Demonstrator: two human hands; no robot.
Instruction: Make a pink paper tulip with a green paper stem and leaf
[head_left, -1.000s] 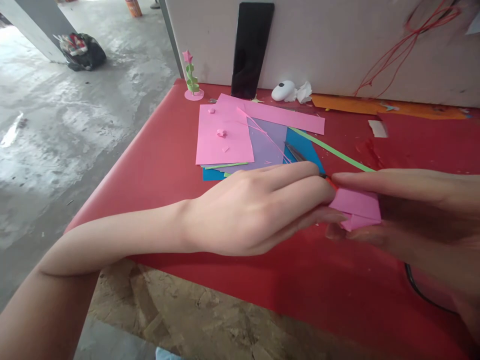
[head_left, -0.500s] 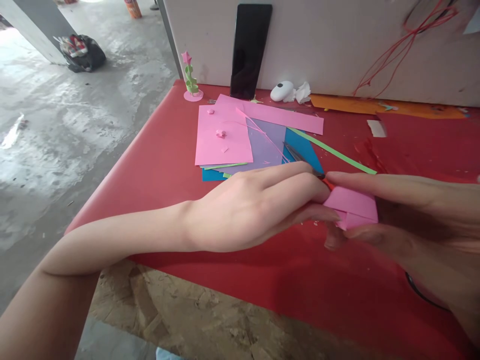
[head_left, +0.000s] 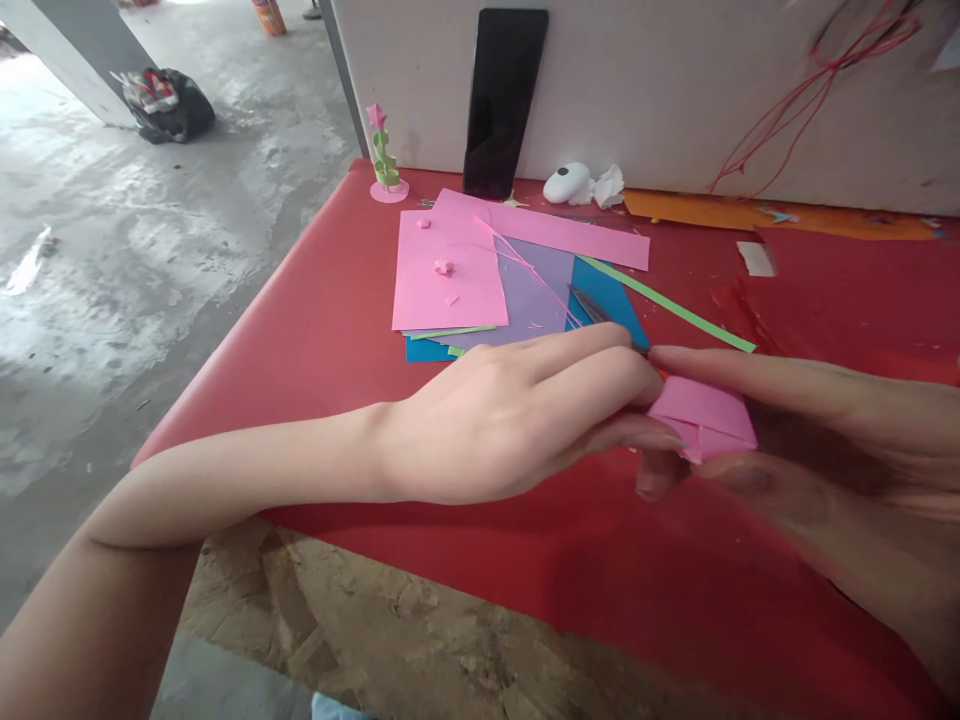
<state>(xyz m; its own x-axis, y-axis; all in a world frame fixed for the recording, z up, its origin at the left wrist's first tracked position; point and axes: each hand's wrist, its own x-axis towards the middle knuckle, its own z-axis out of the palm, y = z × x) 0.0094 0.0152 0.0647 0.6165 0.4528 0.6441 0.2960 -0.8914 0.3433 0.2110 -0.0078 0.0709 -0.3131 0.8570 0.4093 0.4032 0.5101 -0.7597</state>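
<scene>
A folded pink paper piece [head_left: 709, 415], flat-sided with overlapping creased strips, is held between both hands above the red tabletop. My left hand [head_left: 517, 415] reaches in from the left, its fingers pinching the near-left edge of the folded paper. My right hand [head_left: 817, 440] grips the same piece from the right, between forefinger above and thumb below. Behind the fingers lie scissors [head_left: 589, 303], partly hidden by my left hand. Beyond them, a pink paper sheet [head_left: 450, 300] carries a small folded pink piece [head_left: 444, 268] and a tiny pink scrap [head_left: 451, 300].
A black phone [head_left: 506, 100] leans on the back panel. A small paper flower [head_left: 385, 160] stands at the table's far-left corner. Beside the phone sit a white rounded object [head_left: 566, 184] and crumpled tissue [head_left: 608, 186]. A green paper strip [head_left: 675, 307] lies right of the sheets.
The folded pink paper has tilted slightly in the fingers, and my right hand has shifted a little. Both hands keep hold of it; the table items stay in place.
</scene>
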